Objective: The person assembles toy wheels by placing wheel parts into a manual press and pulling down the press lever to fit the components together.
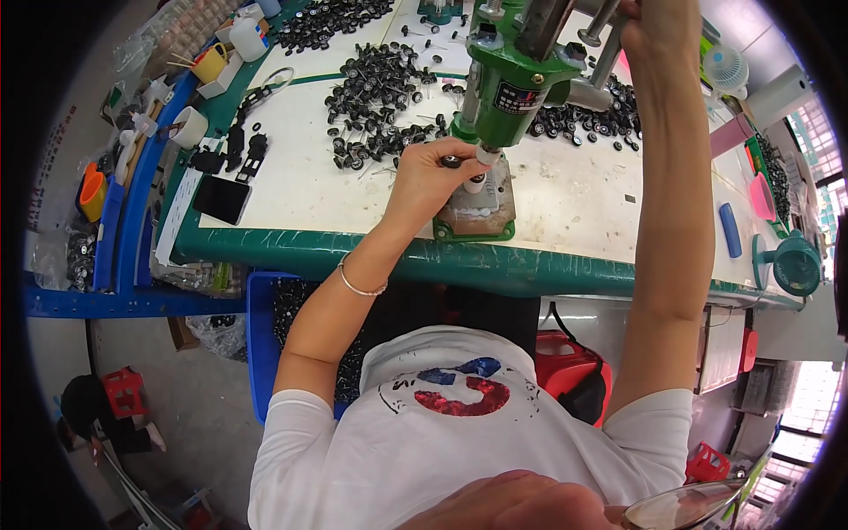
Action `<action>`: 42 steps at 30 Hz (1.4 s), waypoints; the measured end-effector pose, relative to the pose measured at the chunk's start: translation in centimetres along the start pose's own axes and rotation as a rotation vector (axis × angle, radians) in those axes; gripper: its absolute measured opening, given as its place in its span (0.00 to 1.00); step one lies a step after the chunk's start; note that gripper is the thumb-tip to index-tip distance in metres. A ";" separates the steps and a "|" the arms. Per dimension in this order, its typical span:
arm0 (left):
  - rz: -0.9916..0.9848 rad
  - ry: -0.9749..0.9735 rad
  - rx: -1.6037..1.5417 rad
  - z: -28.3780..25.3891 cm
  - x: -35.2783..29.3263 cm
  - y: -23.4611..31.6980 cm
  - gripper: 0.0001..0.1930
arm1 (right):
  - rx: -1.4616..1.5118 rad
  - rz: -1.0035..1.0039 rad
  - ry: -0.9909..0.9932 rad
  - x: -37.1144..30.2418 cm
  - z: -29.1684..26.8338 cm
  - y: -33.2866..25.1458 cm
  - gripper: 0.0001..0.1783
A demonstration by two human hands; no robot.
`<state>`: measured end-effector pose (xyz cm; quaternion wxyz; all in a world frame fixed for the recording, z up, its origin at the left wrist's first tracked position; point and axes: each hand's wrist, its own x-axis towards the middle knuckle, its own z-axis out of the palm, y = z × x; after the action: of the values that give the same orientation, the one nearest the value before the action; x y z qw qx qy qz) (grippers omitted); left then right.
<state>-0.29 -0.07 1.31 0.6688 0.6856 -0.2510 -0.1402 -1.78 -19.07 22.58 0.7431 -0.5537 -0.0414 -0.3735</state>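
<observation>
My left hand (435, 177) is at the foot of a green hand press (508, 93), its fingers pinched on a small black wheel (451, 162). Its fingertips are beside the press's white tip and a white round holder (474, 184) on the metal base (481, 212). Whether a thin axle is in the wheel is hidden by my fingers. Raised to the top edge, my right hand (638, 19) has its fingers curled round the upper end of the press lever (608, 60); part of this hand is cut off by the frame.
Heaps of small black wheels on thin axles (375, 102) cover the white tabletop behind and beside the press. On the left lie a black phone (221, 200) and dark plastic parts (253, 157). A blue bin (262, 344) stands below the green table edge. Small fans (797, 265) are at right.
</observation>
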 end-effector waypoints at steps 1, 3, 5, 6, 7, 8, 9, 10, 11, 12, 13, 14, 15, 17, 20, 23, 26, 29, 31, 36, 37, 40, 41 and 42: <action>0.038 -0.004 -0.014 0.0 0.1 -0.4 0.08 | 0.487 0.340 -0.168 0.1 -1.2 -0.8 0.12; 0.071 -0.015 -0.027 -0.1 0.1 -0.8 0.08 | 1.001 0.641 -0.312 -1.2 -1.0 -1.7 0.14; 0.079 -0.008 -0.027 -0.1 0.0 -0.6 0.08 | 0.466 0.128 -0.148 -3.2 0.6 -0.8 0.14; 0.077 -0.013 -0.027 0.0 0.0 -0.4 0.08 | -0.089 -0.368 0.019 -3.7 1.0 -0.5 0.15; 0.061 -0.021 -0.021 0.1 0.0 -0.3 0.08 | -0.061 -0.384 -0.018 -3.6 0.7 -0.5 0.16; 0.044 -0.025 -0.013 0.0 0.0 -0.2 0.07 | -0.059 -0.381 -0.014 -3.5 0.4 -0.3 0.16; 0.041 -0.026 -0.010 0.1 0.0 -0.2 0.07 | -0.072 -0.403 -0.040 -3.3 0.2 -0.2 0.16; 0.049 -0.022 -0.015 0.2 0.1 -0.3 0.07 | -0.086 -0.426 -0.066 -3.2 -0.1 -0.2 0.16; 0.055 -0.016 -0.021 0.2 0.1 -0.4 0.07 | -0.083 -0.421 -0.064 -3.2 -0.3 -0.3 0.16; 0.051 -0.014 -0.019 0.1 0.1 -0.6 0.07 | 0.540 -0.025 -0.158 -3.4 -0.5 -0.8 0.14; 0.065 -0.015 -0.031 0.1 0.1 -0.7 0.07 | 1.149 0.396 -0.241 -3.5 -0.8 -1.2 0.13; 0.082 -0.023 -0.046 0.2 0.2 -0.7 0.06 | 1.146 0.393 -0.238 -3.6 -1.8 -1.4 0.13; 0.082 -0.019 -0.043 0.2 0.2 -0.8 0.06 | 0.643 0.034 -0.355 -3.8 -3.0 -1.2 0.13; 0.061 0.007 -0.044 0.3 0.0 -1.0 0.06 | 0.056 -0.447 -0.222 -5.5 -2.4 -0.2 0.15; 0.009 0.011 -0.056 0.1 -0.4 -0.6 0.07 | -0.027 -0.615 -0.002 -7.5 -0.3 0.3 0.16; 0.041 0.047 -0.171 0.6 -0.7 -1.3 0.08 | 0.079 -0.619 -0.137 -6.8 -1.3 0.5 0.17; 0.004 0.048 -0.196 1.0 -0.7 -1.4 0.09 | 0.042 -0.553 -0.111 -6.5 -1.3 0.1 0.16; 0.024 0.052 -0.264 0.9 -0.8 -2.2 0.09 | -0.049 -0.383 -0.129 -3.1 -2.3 -0.1 0.15; -0.021 0.085 -0.273 0.9 -1.1 -1.9 0.10 | -0.129 -0.214 0.020 -1.2 -0.8 0.5 0.11; -0.191 0.217 -0.476 -0.5 -0.1 -3.2 0.15 | 0.085 0.037 -0.193 3.4 -2.8 3.9 0.12; -0.125 0.233 -0.627 -1.5 0.0 -3.9 0.17 | 0.069 0.056 -0.036 2.0 -1.3 3.7 0.13; -0.086 0.171 -0.860 -4.5 -0.4 -4.1 0.19 | 0.007 0.046 -0.037 1.9 -5.2 4.3 0.15; -0.135 0.273 -0.907 -5.8 -1.0 -4.5 0.17 | -0.048 -0.036 -0.123 2.4 -7.8 6.7 0.16; -0.153 0.287 -0.911 -7.2 -1.2 -5.2 0.16 | 0.020 0.001 -0.049 1.1 -7.7 7.7 0.14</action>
<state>3.26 6.55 -3.48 0.9168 0.3517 -0.0180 -0.1886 0.88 -25.40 14.07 0.7475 -0.5553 -0.0628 -0.3590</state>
